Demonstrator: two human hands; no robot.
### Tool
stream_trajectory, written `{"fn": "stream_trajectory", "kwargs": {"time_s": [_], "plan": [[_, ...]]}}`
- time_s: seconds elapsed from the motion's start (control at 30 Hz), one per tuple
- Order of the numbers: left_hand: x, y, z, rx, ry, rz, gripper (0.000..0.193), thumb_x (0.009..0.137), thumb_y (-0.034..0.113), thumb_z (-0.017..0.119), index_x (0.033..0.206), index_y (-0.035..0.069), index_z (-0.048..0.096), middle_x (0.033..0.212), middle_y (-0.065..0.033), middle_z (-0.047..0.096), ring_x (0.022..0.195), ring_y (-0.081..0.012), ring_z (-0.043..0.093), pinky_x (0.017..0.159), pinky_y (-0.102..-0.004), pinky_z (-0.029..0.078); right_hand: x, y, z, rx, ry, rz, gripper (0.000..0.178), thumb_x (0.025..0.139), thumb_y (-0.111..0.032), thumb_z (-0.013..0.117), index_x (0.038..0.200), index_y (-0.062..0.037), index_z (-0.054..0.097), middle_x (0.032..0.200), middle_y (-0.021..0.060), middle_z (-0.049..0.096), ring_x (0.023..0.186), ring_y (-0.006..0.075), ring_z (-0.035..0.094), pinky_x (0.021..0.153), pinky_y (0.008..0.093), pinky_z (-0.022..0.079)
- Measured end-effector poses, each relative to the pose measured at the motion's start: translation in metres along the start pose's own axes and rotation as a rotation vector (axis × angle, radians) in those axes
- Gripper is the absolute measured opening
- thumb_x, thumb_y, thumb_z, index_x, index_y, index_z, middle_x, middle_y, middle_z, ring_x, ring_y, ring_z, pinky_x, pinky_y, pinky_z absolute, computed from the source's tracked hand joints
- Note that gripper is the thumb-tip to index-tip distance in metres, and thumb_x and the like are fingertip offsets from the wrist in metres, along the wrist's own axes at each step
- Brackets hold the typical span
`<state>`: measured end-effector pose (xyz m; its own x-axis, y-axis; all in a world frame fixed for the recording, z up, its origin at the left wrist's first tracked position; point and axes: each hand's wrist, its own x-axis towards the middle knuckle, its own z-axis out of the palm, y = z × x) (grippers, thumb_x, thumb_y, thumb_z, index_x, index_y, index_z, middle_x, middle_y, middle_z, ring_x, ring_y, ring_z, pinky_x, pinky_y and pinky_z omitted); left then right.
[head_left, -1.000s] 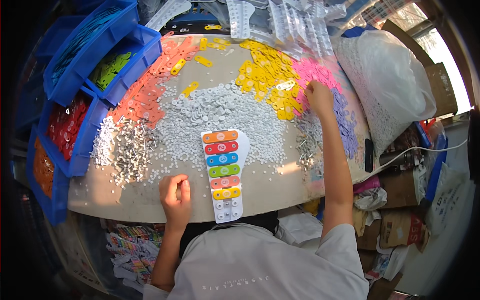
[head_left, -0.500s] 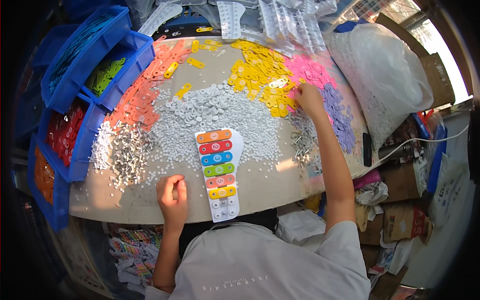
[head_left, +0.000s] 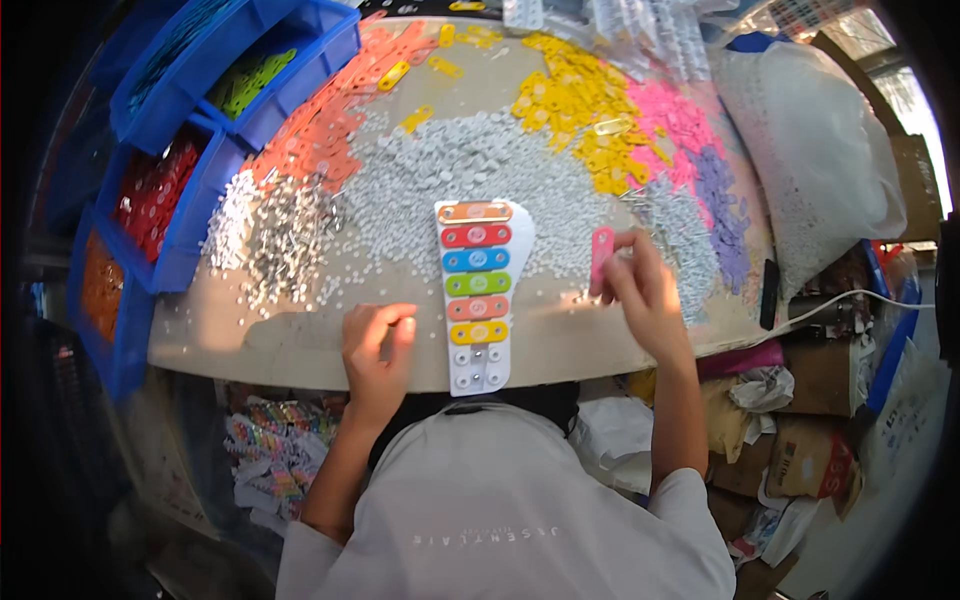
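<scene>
A pink strip (head_left: 602, 260) with rounded ends stands between the fingertips of my right hand (head_left: 648, 292), to the right of the white board. The white board (head_left: 515, 235) lies near the table's front edge. Across it run orange, red, blue, green, salmon and yellow strips (head_left: 479, 333). Its lowest part is bare of strips and shows several round white pegs (head_left: 462, 380). Left of the board, my left hand (head_left: 376, 350) rests by the table edge. Its fingers curl toward the thumb, and whatever they may hold is hidden.
Small white caps (head_left: 430, 160) heap behind the board. Metal screws (head_left: 290, 235) lie on the left. Salmon, yellow (head_left: 570, 95), pink (head_left: 675, 120) and purple (head_left: 720, 210) strips pile along the back. Blue bins (head_left: 185, 290) stand left; a clear bag (head_left: 810, 150) slumps right.
My right hand has come back from the strip piles toward the board, now with a pink strip in it. My left hand stays beside the board. The whole view has shifted.
</scene>
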<state>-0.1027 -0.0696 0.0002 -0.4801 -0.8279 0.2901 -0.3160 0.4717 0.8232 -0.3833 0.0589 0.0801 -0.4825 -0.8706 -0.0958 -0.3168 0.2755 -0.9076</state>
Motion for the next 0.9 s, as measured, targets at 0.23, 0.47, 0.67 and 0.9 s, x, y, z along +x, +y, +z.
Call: {"fn": "stream_trajectory", "kwargs": {"time_s": [0.23,0.47,0.67,0.9], "plan": [[-0.007,0.046,-0.002,-0.188,-0.332,0.232,0.007,0.082,0.005,0.074,0.086,0.004,0.068,0.080,-0.0105,0.062,0.074,-0.0309,0.058,0.070,-0.0413,0.043,-0.071,-0.023,0.076,0.104,-0.337,0.165,0.014,0.102,-0.011,0.055,0.109,-0.0027,0.046,0.081,0.0103,0.070,0.070,0.0155,0.068,0.063,0.0292,0.051],[-0.011,0.040,-0.007,-0.040,-0.591,0.327,0.012,0.086,0.012,0.071,0.087,0.004,0.063,0.082,-0.0099,0.060,0.077,-0.0296,0.057,0.070,-0.0410,0.041,-0.070,-0.026,0.078,0.059,-0.297,0.055,0.017,0.096,-0.011,0.067,0.104,-0.0017,0.055,0.075,0.0073,0.063,0.063,0.0142,0.061,0.060,0.0303,0.048],[-0.016,0.028,0.000,-0.045,-0.460,0.216,0.012,0.090,0.015,0.068,0.093,0.005,0.063,0.083,-0.0095,0.059,0.080,-0.0286,0.056,0.074,-0.0390,0.041,-0.066,-0.022,0.084,0.095,-0.269,0.111,0.014,0.095,-0.009,0.068,0.097,0.0005,0.057,0.078,0.0061,0.063,0.063,0.0111,0.058,0.058,0.0277,0.047],[-0.035,0.005,0.017,-0.230,-0.246,-0.263,0.051,0.084,0.013,0.079,0.126,0.005,0.051,0.090,-0.0059,0.057,0.088,-0.0211,0.052,0.085,-0.0368,0.043,-0.059,-0.012,0.100,0.092,-0.115,0.082,0.014,0.094,-0.007,0.069,0.096,0.0010,0.057,0.080,0.0085,0.068,0.065,0.0105,0.061,0.059,0.0274,0.049]]}}
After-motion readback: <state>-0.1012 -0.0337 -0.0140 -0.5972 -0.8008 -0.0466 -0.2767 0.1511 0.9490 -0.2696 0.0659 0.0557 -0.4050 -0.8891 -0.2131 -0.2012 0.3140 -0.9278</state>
